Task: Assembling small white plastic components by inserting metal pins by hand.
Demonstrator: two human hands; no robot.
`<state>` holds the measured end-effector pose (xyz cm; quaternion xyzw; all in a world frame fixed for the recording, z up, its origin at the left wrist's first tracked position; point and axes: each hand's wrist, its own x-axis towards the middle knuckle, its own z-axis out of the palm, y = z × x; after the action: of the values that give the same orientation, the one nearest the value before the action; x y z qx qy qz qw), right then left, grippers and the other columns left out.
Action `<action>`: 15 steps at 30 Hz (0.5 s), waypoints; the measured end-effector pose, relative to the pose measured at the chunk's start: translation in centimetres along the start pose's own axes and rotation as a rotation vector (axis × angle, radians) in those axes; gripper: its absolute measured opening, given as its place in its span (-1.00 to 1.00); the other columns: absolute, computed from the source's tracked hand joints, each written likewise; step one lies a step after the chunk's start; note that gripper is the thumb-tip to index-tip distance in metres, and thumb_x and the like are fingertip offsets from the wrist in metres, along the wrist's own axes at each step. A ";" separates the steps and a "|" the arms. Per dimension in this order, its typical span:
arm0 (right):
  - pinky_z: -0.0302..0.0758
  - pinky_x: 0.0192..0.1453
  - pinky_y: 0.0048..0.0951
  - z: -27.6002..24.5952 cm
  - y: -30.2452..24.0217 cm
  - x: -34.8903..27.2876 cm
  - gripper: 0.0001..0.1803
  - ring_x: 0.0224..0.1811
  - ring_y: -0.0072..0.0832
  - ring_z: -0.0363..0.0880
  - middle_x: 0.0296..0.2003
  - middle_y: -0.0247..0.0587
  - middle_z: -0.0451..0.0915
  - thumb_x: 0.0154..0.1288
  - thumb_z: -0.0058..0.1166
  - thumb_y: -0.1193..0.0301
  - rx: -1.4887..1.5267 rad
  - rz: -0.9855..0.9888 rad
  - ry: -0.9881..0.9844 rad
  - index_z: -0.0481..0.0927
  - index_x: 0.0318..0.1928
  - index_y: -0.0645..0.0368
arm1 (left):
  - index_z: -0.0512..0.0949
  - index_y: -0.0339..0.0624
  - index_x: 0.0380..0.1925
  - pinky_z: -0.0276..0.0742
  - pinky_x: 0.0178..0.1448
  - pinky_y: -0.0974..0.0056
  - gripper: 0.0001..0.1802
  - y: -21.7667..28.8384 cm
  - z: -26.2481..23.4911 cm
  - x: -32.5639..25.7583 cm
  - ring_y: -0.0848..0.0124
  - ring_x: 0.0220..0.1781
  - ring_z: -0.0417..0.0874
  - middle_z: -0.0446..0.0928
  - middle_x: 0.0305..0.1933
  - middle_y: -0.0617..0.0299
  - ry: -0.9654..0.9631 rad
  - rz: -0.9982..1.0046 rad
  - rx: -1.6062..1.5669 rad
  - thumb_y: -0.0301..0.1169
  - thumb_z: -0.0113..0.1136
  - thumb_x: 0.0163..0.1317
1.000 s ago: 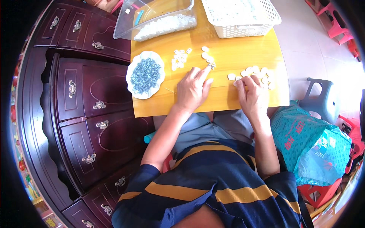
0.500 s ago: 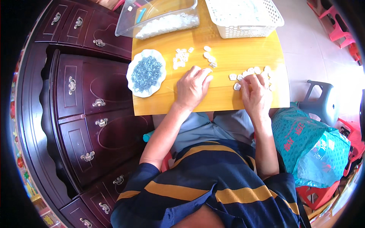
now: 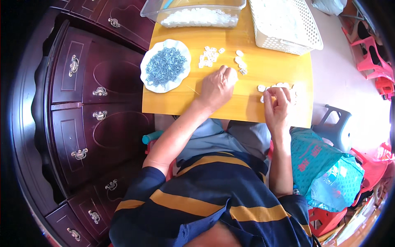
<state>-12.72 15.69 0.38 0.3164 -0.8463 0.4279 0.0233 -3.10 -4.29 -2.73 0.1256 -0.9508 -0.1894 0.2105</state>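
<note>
My left hand [image 3: 219, 87] is closed over the wooden table, knuckles up. Just beyond its fingertips lies a short line of small white plastic pieces [image 3: 239, 60], with a few metallic bits at its near end. Whatever its fingers hold is hidden. To the right, my right hand [image 3: 278, 108] has thumb and fingers drawn together at a cluster of similar white pieces [image 3: 261, 88], partly covering them. I cannot make out what sits between those fingertips. Left of my left hand stands a scalloped white dish [image 3: 159, 87] full of small grey-blue metal pins or screws [image 3: 166, 66].
Another group of white pieces [image 3: 209, 56] lies beyond my left hand. At the far edge stand a clear bin [image 3: 240, 20] of white parts and a white perforated basket [image 3: 284, 46]. Dark drawers [image 3: 111, 74] flank the left; a grey stool [image 3: 335, 129] and teal bag [image 3: 308, 156] the right.
The whole view has shifted, so the table sits higher and further right. My right hand has moved slightly left over the near white piece. My left hand stays beside its line of pieces, still closed.
</note>
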 end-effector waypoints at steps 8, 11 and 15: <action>0.51 -0.35 -0.49 2.3 -2.4 0.7 -0.77 -0.51 -0.55 0.56 -0.40 -0.18 0.68 0.50 0.18 0.32 0.395 0.204 -0.312 0.69 -0.11 0.26 | 0.48 -0.12 -0.22 0.58 -0.30 -0.02 -0.86 2.9 -3.3 -0.9 0.06 -0.29 0.69 0.52 -0.30 0.12 0.073 0.017 -0.255 -0.38 0.25 0.37; 0.46 -0.38 -0.56 2.9 -3.0 0.8 -0.76 -0.49 -0.66 0.50 -0.41 -0.30 0.66 0.56 0.12 0.32 0.697 0.372 -0.486 0.68 -0.11 0.26 | 0.49 -0.12 -0.23 0.57 -0.32 0.03 -0.88 2.8 -3.8 -1.4 0.08 -0.31 0.69 0.51 -0.31 0.13 0.101 0.045 -0.231 -0.40 0.25 0.37; 0.36 -0.38 -0.68 3.0 -3.7 0.9 -0.79 -0.47 -0.75 0.43 -0.41 -0.44 0.63 0.57 0.11 0.34 0.811 0.449 -0.526 0.69 -0.13 0.21 | 0.49 -0.16 -0.23 0.57 -0.29 0.00 -0.89 2.4 -4.3 -2.1 0.01 -0.31 0.66 0.53 -0.31 0.08 0.099 0.044 -0.289 -0.47 0.25 0.36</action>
<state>-10.68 11.44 1.34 0.2077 -0.6372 0.6214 -0.4058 0.24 -2.78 1.16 0.0822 -0.9046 -0.3133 0.2770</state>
